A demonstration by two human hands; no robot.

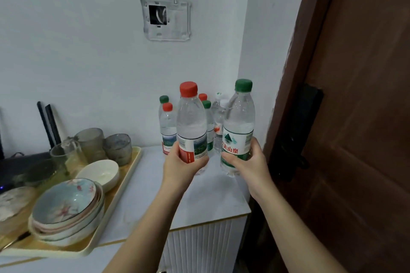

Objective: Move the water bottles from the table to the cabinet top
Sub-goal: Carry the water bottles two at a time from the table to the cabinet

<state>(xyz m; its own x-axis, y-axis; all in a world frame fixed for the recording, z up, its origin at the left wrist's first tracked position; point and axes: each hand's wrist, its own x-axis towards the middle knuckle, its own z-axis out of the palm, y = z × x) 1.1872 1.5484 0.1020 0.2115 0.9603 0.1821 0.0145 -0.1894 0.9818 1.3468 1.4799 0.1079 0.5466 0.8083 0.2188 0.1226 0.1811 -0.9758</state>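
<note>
My left hand (180, 167) grips a clear water bottle with a red cap and red label (191, 122), held upright above the white cabinet top (213, 197). My right hand (248, 163) grips a second upright bottle with a green cap and green label (239, 124). Behind them, several more water bottles (168, 126) with red, green and white caps stand clustered on the cabinet top in the corner by the wall. Both held bottles hover just in front of that cluster, their bases partly hidden by my fingers.
A beige tray (131, 175) on the left holds stacked bowls (66, 208), a white bowl (99, 173) and glass cups (93, 142). A black device (20, 164) sits behind it. A brown door (355, 117) with a black handle (295, 133) stands close on the right.
</note>
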